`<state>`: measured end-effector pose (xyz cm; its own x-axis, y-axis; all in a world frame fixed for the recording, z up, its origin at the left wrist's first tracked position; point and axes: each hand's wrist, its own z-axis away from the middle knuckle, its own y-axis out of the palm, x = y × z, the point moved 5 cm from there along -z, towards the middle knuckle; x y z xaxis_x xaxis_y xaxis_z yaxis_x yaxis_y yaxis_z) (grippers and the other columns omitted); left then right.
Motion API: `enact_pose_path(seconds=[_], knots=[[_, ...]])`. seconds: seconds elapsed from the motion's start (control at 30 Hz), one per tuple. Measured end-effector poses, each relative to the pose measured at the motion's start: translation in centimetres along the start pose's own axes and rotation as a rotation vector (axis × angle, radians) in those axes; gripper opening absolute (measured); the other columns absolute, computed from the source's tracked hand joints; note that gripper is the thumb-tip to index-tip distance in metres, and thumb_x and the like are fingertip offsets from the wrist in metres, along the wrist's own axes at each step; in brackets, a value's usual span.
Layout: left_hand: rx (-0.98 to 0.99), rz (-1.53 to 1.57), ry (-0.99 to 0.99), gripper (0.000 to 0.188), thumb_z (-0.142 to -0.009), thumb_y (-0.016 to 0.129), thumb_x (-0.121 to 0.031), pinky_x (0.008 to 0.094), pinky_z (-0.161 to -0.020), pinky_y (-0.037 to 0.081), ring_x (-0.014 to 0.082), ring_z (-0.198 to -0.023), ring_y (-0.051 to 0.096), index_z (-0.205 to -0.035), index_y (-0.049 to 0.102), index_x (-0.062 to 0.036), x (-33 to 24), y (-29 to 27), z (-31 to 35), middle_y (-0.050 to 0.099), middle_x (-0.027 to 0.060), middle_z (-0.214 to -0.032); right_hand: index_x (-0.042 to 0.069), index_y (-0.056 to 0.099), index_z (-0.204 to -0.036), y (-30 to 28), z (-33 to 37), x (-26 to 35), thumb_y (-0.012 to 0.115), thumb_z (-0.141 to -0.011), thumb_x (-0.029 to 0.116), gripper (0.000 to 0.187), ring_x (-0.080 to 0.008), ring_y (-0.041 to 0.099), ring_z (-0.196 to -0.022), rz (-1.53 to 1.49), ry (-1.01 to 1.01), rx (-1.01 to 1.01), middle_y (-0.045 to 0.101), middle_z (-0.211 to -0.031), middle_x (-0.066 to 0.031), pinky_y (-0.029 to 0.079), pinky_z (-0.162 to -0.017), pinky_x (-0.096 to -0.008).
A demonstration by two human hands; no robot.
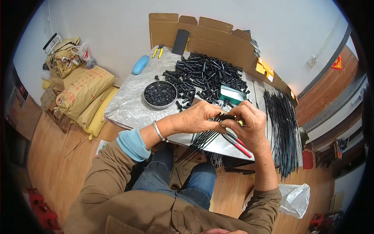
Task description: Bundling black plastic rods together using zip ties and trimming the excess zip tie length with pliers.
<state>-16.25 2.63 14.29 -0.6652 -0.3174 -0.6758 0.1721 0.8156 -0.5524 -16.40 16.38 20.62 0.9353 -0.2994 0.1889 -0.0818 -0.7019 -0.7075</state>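
Note:
Above the table's near edge, my left hand (193, 119) is closed around a bundle of thin black rods or cables (200, 141), whose long ends slant down toward my lap. My right hand (249, 124) meets it at the upper ends, with thumb and fingers pinched on a small dark piece there; its exact kind is hidden by the fingers. Pliers with red handles (242, 149) lie just under my right hand. Beyond my hands, many black bolt-shaped parts (210, 72) are heaped on the table, beside a green-and-clear box (232, 93).
A round metal bowl (160, 107) of small black rings stands left of the heap. Behind it lie a blue case (140, 64) and yellow-handled pliers (158, 51). Long black cables (282, 132) hang over the table's right side. Cardboard (218, 33) walls the back; stuffed sacks (83, 91) stand left.

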Motion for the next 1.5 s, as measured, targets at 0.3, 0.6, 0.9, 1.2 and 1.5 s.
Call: enact_pose_path(seconds=[0.3,0.6,0.9,1.2,1.5], knots=[[0.073,-0.096,0.058,0.042,-0.070,0.077,-0.023,0.0365,-0.070,0.051,0.0299,-0.081,0.065,-0.105,0.065,-0.0025,0.2,-0.9,-0.3,0.065,0.0139,-0.093,0.004,0.056,-0.071,0.5,-0.3,0.1,0.083,-0.062,0.013,0.030,-0.0151,0.053,-0.053,0.061,-0.017,-0.051,0.053,-0.065,-0.0045,0.043,-0.047,-0.0274],[0.080,0.065,-0.018,0.028,-0.074,0.077,-0.025,0.0344,-0.065,0.049,0.0228,-0.074,0.064,-0.088,0.067,-0.0020,0.9,0.5,0.0,0.066,0.0112,-0.079,0.005,0.060,-0.078,0.8,-0.6,0.8,0.082,-0.063,0.011,0.028,-0.0140,0.053,-0.054,0.055,0.021,-0.082,0.054,-0.068,-0.0053,0.044,-0.046,-0.0277],[-0.022,-0.456,0.083,0.058,-0.070,0.077,-0.040,0.0486,-0.106,0.034,0.0362,-0.130,0.039,-0.114,0.061,-0.0058,4.9,6.0,5.6,0.049,0.0220,-0.132,0.004,0.061,-0.072,1.9,-1.4,1.7,0.075,-0.073,0.006,0.014,-0.0182,0.057,-0.051,0.204,-0.086,-0.092,0.056,-0.060,-0.0068,0.042,-0.046,-0.0278],[0.076,-0.416,0.091,0.101,-0.067,0.074,-0.052,0.0469,-0.114,0.021,0.0401,-0.136,0.026,-0.135,0.032,0.0098,8.3,7.4,7.1,0.030,0.0275,-0.143,0.001,0.065,-0.097,1.5,-0.1,-12.6,0.055,-0.094,0.019,0.021,-0.0053,0.045,-0.057,-0.619,0.658,-0.389,0.054,-0.069,0.0013,0.038,-0.051,-0.0206],[0.135,-0.552,-0.073,0.098,-0.069,0.071,-0.057,0.0566,-0.113,0.008,0.0393,-0.143,0.005,-0.140,0.034,-0.0021,8.9,7.9,7.4,0.013,0.0236,-0.152,0.005,0.068,-0.098,14.3,1.8,-14.2,0.065,-0.084,0.016,0.018,-0.0264,0.062,-0.078,0.157,0.482,0.060,0.064,-0.095,-0.0122,0.049,-0.072,-0.0330]])
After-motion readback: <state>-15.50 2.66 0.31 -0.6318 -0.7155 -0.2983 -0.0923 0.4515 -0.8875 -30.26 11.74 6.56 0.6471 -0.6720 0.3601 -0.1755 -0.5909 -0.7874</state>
